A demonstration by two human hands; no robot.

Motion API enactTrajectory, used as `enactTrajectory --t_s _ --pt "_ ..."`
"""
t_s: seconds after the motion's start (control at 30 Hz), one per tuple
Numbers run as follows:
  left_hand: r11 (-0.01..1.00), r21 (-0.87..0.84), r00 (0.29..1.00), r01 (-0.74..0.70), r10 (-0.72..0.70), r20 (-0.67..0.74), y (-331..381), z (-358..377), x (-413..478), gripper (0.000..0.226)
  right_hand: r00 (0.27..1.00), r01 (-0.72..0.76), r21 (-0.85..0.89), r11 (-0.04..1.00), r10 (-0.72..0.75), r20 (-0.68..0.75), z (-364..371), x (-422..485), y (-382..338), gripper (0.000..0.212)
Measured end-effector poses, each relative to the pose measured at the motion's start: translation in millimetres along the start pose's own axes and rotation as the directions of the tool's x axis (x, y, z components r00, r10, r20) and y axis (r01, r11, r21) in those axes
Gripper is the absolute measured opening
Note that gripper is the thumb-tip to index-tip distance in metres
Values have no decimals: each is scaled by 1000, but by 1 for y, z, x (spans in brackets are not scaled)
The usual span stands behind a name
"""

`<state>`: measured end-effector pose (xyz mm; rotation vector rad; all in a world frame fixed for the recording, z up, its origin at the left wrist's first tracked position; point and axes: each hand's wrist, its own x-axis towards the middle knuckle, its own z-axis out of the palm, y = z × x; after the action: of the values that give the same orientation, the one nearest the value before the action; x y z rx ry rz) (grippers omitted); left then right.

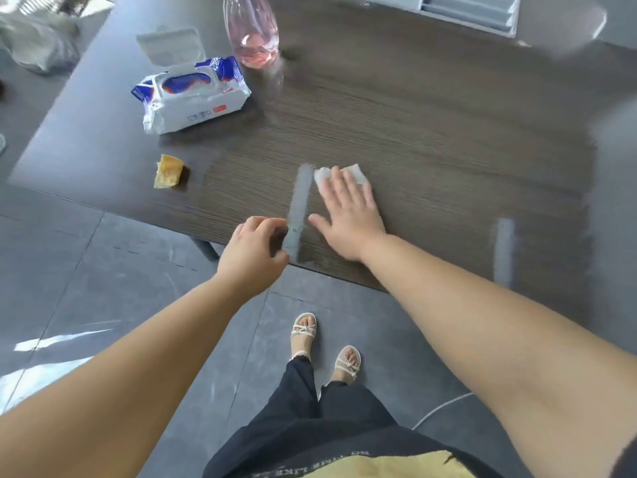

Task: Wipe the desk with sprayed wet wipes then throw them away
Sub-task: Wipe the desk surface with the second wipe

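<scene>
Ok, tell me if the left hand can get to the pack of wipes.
Probably yes. The left hand is at the desk's near edge, and only bare desk lies between it and the pack of wipes. The yellow scrap sits left of that path; the right hand is clear of it.

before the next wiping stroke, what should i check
1. Wipe pinned under right hand: ok, flat fingers press it on the desk.
2. Left hand free: ok, curled at the desk edge, nothing visible in it.
3. Wipe pack and bottle out of the way: ok, far left, apart from the wipe.
4. Yellow scrap off the desk: not ok, lies left.
5. Wipe wet enough: cannot tell.
6. Bin: cannot tell, none in view.
</scene>
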<state>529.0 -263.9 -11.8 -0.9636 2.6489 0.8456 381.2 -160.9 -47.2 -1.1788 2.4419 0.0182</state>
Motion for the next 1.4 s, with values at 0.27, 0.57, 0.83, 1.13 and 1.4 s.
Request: enactTrajectory --t_s 0.27,0.57,0.83,1.13,1.4 --pt "997 -12 994 82 -83 -76 -25 -12 6 45 992 99 69 993 -104 71 -19 29 14 60" --pt "997 6 990 74 -73 -123 -9 7 1 45 907 406 -122 906 -415 -64 47 -47 1 76" --pt "951 81 944 -297 306 -126 27 43 -16 50 902 322 149 935 -256 -348 50 -102 50 79" --pt "985 73 986 -159 162 -47 35 47 -32 54 842 244 -11 970 -218 -493 55 -94 25 58" --pt "995 45 995 -92 94 -46 31 49 -38 52 857 213 287 934 -37 -514 40 -109 26 17"
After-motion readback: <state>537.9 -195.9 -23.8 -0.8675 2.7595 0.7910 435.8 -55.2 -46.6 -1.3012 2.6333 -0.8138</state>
